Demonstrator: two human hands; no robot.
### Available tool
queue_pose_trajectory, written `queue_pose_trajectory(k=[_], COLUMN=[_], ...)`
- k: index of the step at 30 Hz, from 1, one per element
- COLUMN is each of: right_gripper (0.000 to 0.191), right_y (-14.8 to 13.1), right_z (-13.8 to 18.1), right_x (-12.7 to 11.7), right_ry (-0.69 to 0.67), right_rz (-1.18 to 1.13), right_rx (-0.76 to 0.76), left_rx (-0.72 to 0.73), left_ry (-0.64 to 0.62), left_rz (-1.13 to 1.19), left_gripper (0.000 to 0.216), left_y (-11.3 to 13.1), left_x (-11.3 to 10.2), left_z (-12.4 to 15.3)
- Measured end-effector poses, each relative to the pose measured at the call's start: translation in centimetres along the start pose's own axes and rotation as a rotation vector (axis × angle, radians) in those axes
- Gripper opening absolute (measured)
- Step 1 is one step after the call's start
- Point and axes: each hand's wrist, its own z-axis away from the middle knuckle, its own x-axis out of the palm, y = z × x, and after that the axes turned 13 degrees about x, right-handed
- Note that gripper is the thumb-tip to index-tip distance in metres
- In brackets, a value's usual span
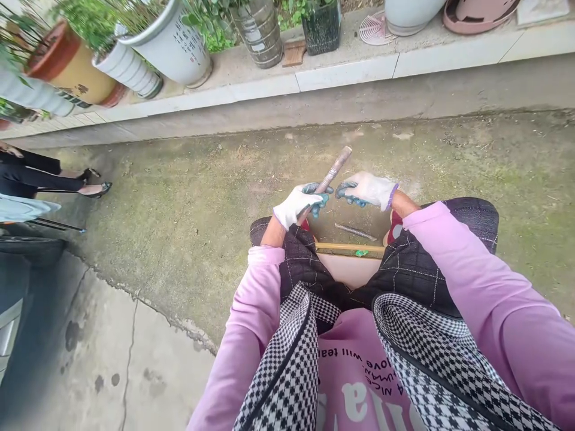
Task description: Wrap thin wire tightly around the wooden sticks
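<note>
Nearest, pink shirt point(345, 326) and black-and-white checked cloth point(291, 365), then dark trousers point(417, 263) over bent knees. Between the knees, a pale board point(348, 269), with a green scrap point(361, 254) by its yellow far edge.

Past that edge, left hand point(296, 202) in a white glove with blue-green fingers, pinching the low part of a stick point(336, 167) snugly between thumb and fingers. Stick up off the ground point(188, 209), tilted, top end out toward the ledge point(345, 73). Right hand point(366, 188), gloved the same way, just beside the stick with fingers bent. Cannot tell if pinching something thin or holding nothing.

Looks stiff, like wood, so not likely to bend. Probably light enough for one hand. Seems dry and a bit rough, so not very slippery. Pale rings round the middle, too small to make out; maybe bumpy, maybe loose if rubbed. Best held round the low part, below the rings, or by the plain bit at the top end.

On the ground, just past the board's far edge, a thinner stick point(356, 232). Likely lighter and easier to snap; best picked up by its middle.

Along the ledge's front edge, pots point(173, 48) in a row. At the ground's left edge, legs point(33, 173) of another person.
</note>
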Motion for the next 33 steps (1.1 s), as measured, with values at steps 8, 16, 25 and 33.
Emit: queue_pose_trajectory(k=[8, 16, 25, 33], right_gripper=[0.027, 0.039, 0.035, 0.033], right_y=[0.3, 1.0, 0.3, -0.1], right_z=[-1.2, -2.6, -1.7, -1.1], right_x=[0.7, 1.2, 1.9, 1.3], right_ry=[0.023, 0.075, 0.030, 0.018], right_rz=[0.028, 0.090, 0.147, 0.060], right_rx=[0.001, 0.019, -0.016, -0.034], left_rx=[0.057, -0.066, -0.029, 0.069], left_ry=[0.081, 0.005, 0.147, 0.435], left_rz=[0.121, 0.379, 0.370, 0.307], left_gripper=[0.040, 0.061, 0.057, 0.041], left_y=[-0.7, 0.1, 1.2, 0.5], left_x=[0.5, 0.2, -0.2, -2.1], left_z=[-0.3, 0.0, 0.5, 0.1])
